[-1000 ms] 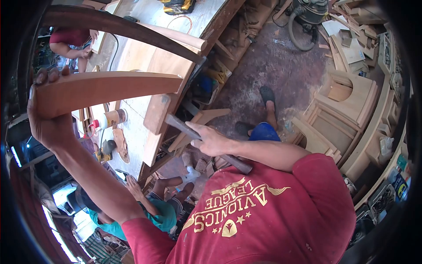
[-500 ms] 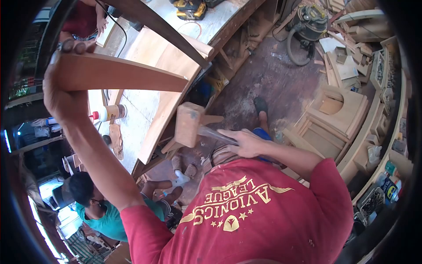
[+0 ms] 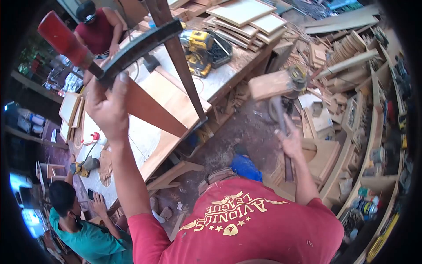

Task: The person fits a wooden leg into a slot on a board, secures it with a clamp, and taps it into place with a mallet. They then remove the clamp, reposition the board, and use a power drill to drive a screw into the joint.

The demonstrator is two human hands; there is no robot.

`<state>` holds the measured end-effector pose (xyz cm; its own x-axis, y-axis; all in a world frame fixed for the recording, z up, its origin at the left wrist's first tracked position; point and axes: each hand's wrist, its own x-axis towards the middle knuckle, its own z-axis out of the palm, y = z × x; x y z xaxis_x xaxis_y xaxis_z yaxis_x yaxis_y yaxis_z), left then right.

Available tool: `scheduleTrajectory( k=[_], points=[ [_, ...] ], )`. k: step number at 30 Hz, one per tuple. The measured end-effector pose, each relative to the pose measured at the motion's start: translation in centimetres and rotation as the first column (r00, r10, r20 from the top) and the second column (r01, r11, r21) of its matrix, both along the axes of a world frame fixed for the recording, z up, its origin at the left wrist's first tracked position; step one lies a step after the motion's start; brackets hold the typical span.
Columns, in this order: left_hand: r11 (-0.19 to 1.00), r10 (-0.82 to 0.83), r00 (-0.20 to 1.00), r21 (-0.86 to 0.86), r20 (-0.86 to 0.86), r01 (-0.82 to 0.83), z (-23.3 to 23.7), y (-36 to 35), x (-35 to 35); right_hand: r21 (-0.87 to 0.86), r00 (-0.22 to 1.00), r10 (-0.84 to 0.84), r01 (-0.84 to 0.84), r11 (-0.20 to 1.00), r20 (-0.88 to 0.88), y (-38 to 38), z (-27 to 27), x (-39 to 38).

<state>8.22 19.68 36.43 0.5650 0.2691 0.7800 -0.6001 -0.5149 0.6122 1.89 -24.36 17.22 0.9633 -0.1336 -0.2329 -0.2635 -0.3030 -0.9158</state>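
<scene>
Two hands are in use, and a red shirt (image 3: 246, 224) fills my lower view and hides the body. The left hand (image 3: 110, 108) is closed round the near end of a reddish board (image 3: 149, 110) that slopes down to the workbench (image 3: 217, 83). I cannot tell whether its fingers also grip the bar clamp (image 3: 132, 46) just above them. The right hand (image 3: 292, 141) is wrapped tight on the handle of a wooden mallet (image 3: 269, 85), whose blurred head is raised beside the bench. A yellow drill (image 3: 198, 46) lies on the dusty benchtop. Offcuts crowd the shelves (image 3: 382, 132). One person in teal (image 3: 83, 240) is partly cut off at lower left.
</scene>
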Motion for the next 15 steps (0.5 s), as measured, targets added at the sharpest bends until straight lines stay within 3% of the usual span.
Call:
scheduleTrajectory(
  k=[2, 3, 6, 9, 10, 12, 14, 15],
  points=[
    [0.996, 0.092, 0.996, 0.011, 0.008, -0.092, -0.4, -1.0, -0.7, 0.031, 0.974, -0.018, 0.012, 0.999, 0.227, -1.3, 1.5, 5.7],
    [0.997, 0.076, 0.997, 0.004, -0.002, -0.076, -0.9, -1.0, -1.0, 0.023, 0.973, -0.017, 0.011, 1.000, 0.229, -2.0, 3.3, 8.4],
    [0.864, 0.468, 0.872, 0.131, 0.147, -0.486, -3.4, -1.3, -1.1, -0.036, 0.900, 0.190, -0.191, 0.981, 0.391, -6.4, 2.5, 22.7],
    [0.846, 0.501, 0.837, 0.080, 0.221, -0.528, -4.3, -2.4, -0.9, -0.195, 0.849, 0.328, -0.269, 0.943, 0.415, -10.5, 1.9, 37.1],
    [0.776, 0.575, 0.786, 0.153, 0.226, -0.611, -4.8, -2.5, -1.3, -0.238, 0.842, 0.364, -0.289, 0.927, 0.398, -11.6, 1.6, 41.3],
    [0.872, 0.487, 0.865, -0.016, 0.121, -0.489, -4.6, -4.1, -1.5, -0.288, 0.817, 0.414, -0.316, 0.904, 0.403, -12.5, 0.1, 49.1],
    [0.838, 0.546, 0.838, 0.006, 0.013, -0.546, -5.2, -4.9, -2.1, -0.269, 0.865, 0.415, -0.343, 0.900, 0.282, -13.2, 0.3, 53.5],
    [0.826, 0.564, 0.825, 0.017, -0.048, -0.564, -5.4, -5.2, -2.4, -0.263, 0.848, 0.426, -0.353, 0.898, 0.316, -13.7, -1.1, 56.3]
  ],
)
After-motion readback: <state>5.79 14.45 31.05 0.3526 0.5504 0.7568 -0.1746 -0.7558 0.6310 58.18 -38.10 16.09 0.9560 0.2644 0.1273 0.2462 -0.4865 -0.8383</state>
